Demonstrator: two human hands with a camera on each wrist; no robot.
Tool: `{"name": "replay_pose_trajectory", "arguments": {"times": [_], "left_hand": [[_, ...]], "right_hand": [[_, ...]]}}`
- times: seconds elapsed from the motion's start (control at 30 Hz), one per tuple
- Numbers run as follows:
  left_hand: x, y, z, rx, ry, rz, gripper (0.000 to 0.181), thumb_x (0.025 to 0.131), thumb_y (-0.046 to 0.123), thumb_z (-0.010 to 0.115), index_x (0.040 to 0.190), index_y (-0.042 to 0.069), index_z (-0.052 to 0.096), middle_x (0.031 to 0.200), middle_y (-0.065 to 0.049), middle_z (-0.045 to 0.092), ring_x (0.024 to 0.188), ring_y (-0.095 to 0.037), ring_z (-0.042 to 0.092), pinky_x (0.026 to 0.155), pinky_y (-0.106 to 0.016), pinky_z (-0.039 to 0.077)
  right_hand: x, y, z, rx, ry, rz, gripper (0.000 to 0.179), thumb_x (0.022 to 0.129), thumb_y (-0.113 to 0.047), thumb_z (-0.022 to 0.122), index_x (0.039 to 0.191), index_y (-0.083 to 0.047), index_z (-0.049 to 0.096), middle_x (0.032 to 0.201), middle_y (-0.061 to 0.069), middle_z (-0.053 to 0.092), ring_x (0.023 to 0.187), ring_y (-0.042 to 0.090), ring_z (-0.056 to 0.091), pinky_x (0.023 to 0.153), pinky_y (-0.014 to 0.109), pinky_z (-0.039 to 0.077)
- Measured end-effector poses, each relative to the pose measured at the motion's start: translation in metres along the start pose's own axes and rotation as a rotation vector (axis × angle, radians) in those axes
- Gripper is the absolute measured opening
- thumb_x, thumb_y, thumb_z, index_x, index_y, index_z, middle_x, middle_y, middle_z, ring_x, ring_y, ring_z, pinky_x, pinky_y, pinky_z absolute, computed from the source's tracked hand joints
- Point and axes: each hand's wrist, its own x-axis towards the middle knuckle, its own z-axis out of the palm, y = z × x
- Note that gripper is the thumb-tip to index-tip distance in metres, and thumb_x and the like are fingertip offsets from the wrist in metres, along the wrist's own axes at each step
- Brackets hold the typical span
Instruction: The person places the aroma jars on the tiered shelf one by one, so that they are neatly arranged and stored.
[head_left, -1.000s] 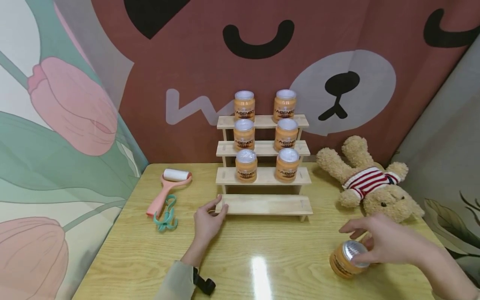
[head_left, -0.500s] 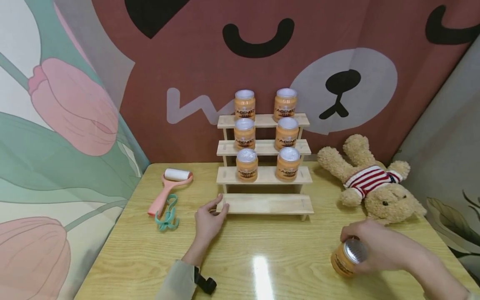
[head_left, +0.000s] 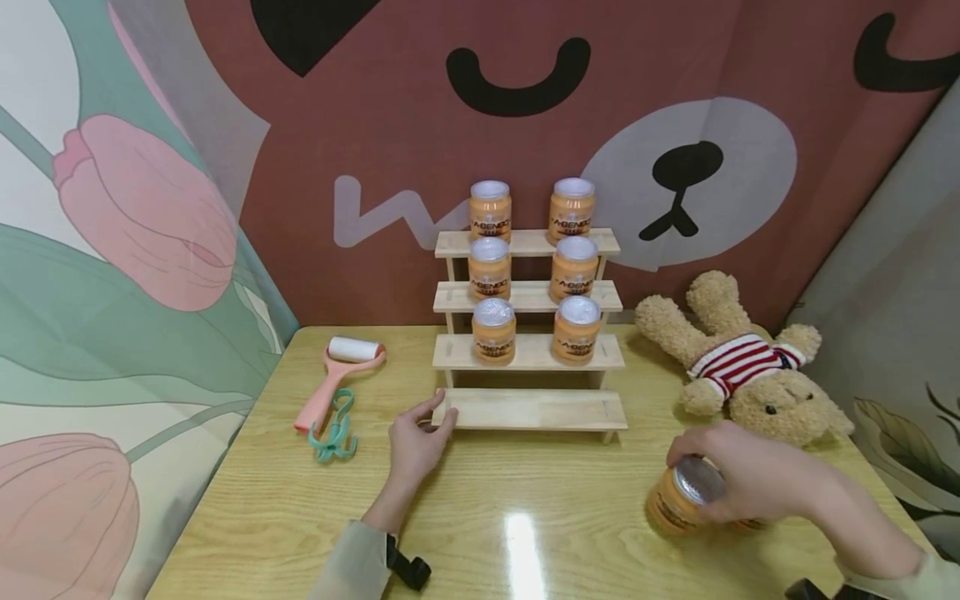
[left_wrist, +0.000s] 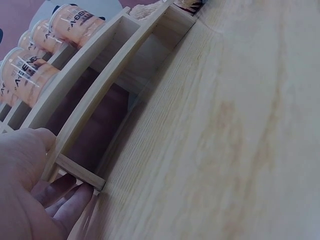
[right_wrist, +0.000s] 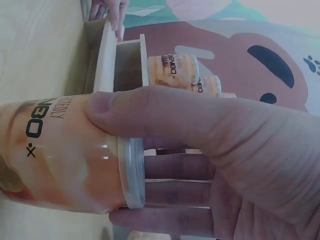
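Observation:
My right hand [head_left: 765, 475] grips an orange jar [head_left: 670, 504] with a silver lid at the table's right side. In the right wrist view the thumb lies along the printed wall of that jar [right_wrist: 70, 160], with the fingers around its far side. Part of another orange jar [head_left: 748, 525] shows beneath the hand. My left hand [head_left: 416, 446] holds the left end of a four-step wooden display rack [head_left: 532, 408], thumb on the lowest board and fingers by its leg [left_wrist: 80, 172]. Two matching jars stand upright on each of the three upper steps; the lowest step is bare.
A teddy bear [head_left: 742, 367] in a striped sweater lies right of the rack. On the left are a pink lint roller [head_left: 330, 387] and a green multi-hook hanger [head_left: 335, 433]. A printed curtain [head_left: 375, 142] hangs behind the wooden table [head_left: 450, 533].
My right hand has closed around the jar and shifted it a little left and away from me, uncovering part of another jar. The left hand stays on the rack.

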Motion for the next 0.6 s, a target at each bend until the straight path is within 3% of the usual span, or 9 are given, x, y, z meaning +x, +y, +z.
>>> {"name": "replay_pose_trajectory", "arguments": {"times": [0.27,0.6], "left_hand": [[0.0,0.002,-0.001,-0.004,-0.008,-0.016,0.035,0.093,0.019,0.085,0.126,0.01,0.079,0.13,-0.009,0.076,0.118,-0.032,0.074,0.083,-0.031,0.067],[-0.001,0.002,-0.002,0.002,-0.012,-0.031,0.036,0.093,0.019,0.085,0.127,0.01,0.078,0.131,-0.007,0.076,0.12,-0.03,0.073,0.082,-0.026,0.066]], "right_hand": [[0.02,-0.01,-0.021,-0.068,-0.002,-0.048,0.04,0.083,-0.035,0.093,0.116,-0.024,0.074,0.109,-0.015,0.071,0.09,-0.005,0.06,0.066,0.022,0.053],[0.046,-0.02,-0.04,-0.16,0.027,-0.1,0.043,0.083,-0.032,0.093,0.121,-0.022,0.075,0.115,-0.013,0.075,0.1,0.001,0.068,0.078,0.026,0.061]]}}
